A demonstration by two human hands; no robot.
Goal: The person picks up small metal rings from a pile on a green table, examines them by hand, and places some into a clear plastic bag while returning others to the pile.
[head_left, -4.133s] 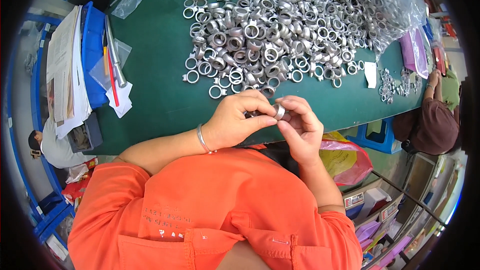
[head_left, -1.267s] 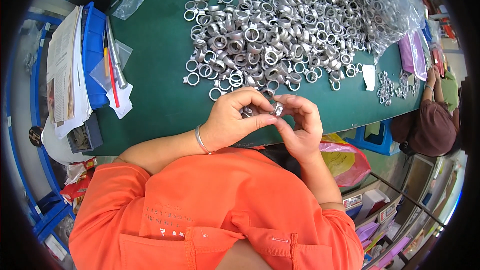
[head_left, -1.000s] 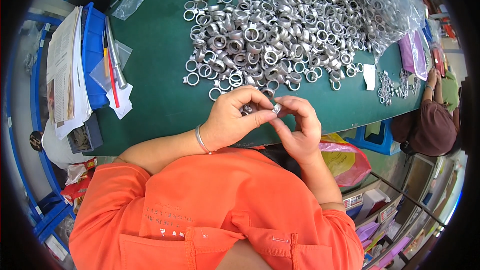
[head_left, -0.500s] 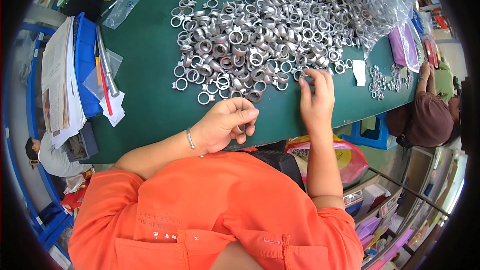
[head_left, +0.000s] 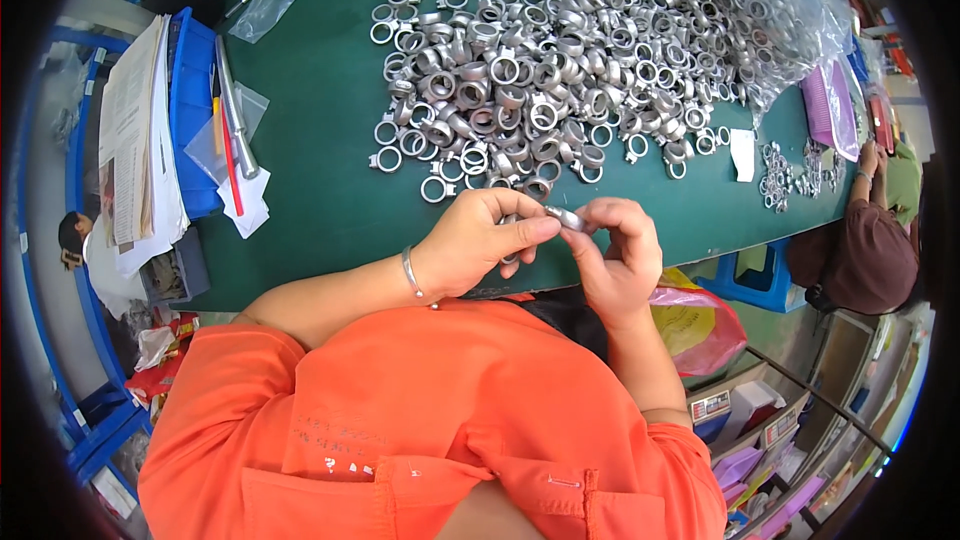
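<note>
My right hand [head_left: 622, 258] pinches a grey metal ring [head_left: 568, 218] between thumb and fingers, above the near edge of the table. My left hand [head_left: 468, 245] is closed close beside it, its thumb tip meeting that ring. Part of another metal ring [head_left: 511, 221] shows inside the left hand's curled fingers; the rest is hidden. Just beyond both hands spreads a large heap of similar metal rings [head_left: 505, 68], many with a small lug on the rim. A few lie loose at its near side.
A green table [head_left: 310, 210] carries everything. Clear plastic bags of rings [head_left: 780, 5] stand far right, near a purple basket [head_left: 828, 105] and a white paper slip [head_left: 742, 155]. Left are a blue bin [head_left: 190, 110], papers and a red pen [head_left: 232, 165]. A co-worker [head_left: 860, 250] sits at right.
My right hand has come from the heap's near edge back to my left hand, now with a metal ring in its fingers. The left hand has stayed nearly in place.
</note>
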